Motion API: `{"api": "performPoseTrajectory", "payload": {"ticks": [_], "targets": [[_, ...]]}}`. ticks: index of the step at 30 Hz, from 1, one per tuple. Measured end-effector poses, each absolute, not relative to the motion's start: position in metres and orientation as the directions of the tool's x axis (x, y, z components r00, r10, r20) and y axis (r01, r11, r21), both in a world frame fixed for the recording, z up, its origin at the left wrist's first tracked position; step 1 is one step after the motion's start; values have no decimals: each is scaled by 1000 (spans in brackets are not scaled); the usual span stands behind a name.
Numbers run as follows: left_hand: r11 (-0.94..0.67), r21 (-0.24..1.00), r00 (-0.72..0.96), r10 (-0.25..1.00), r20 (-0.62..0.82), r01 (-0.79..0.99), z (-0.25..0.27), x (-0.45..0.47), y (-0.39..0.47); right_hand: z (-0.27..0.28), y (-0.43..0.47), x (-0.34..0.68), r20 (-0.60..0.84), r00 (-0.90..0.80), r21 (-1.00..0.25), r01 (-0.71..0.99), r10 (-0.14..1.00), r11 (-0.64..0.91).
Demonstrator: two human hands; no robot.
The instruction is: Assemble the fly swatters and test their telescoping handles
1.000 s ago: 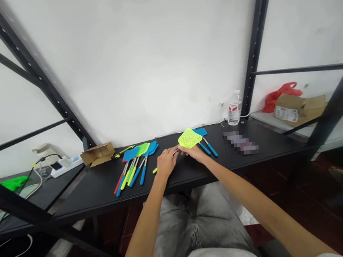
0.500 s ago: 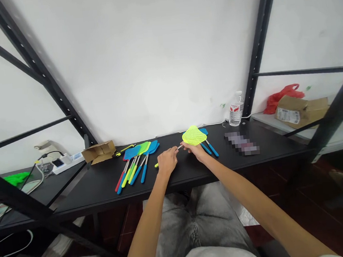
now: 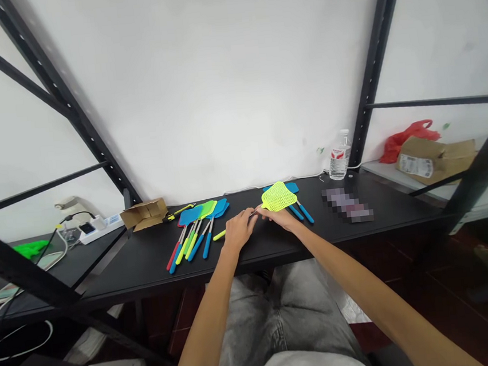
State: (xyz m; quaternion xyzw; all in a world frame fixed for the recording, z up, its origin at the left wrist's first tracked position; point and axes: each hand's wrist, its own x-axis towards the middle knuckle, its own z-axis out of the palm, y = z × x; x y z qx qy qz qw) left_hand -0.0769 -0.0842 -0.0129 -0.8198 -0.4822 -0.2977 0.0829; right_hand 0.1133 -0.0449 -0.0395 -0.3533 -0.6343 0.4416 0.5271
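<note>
A yellow fly swatter (image 3: pixel 279 197) lies across both my hands, its perforated head to the right and its yellow grip end poking out to the left. My left hand (image 3: pixel 240 227) is closed over its shaft near the grip. With its fingers pinched, my right hand (image 3: pixel 275 217) holds the shaft just below the head. Left of my hands, several fly swatters (image 3: pixel 203 211) with blue, green and red parts lie fanned out, handles toward me. Behind and right of the held one rest blue fly swatters (image 3: pixel 291 188), partly covered by the yellow head.
An open cardboard box (image 3: pixel 144 214) and a yellow-black cutter (image 3: pixel 180 212) sit at the table's back left. A water bottle (image 3: pixel 339 156) stands back right, near a blurred-out object (image 3: pixel 347 204). Black metal posts (image 3: pixel 378 72) rise on both sides.
More of the yellow grip end now shows left of my left hand. The swatter's head is turned slightly, and the whole view has shifted a little.
</note>
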Motion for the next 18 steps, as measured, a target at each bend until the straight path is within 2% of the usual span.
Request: {"api": "performPoseTrajectory", "payload": {"ticks": [8, 14, 18], "targets": [[-443, 178, 284, 785, 551, 879, -12, -70, -82, -38, -41, 112, 341, -26, -927, -175, 940, 332], [-421, 207, 258, 805, 534, 883, -12, -76, -81, -31, -43, 116, 247, 180, -880, -370, 952, 299], [-423, 223, 250, 803, 541, 878, -13, -80, -80, -27, -42, 120, 213, 306, -854, -404, 928, 329]]}}
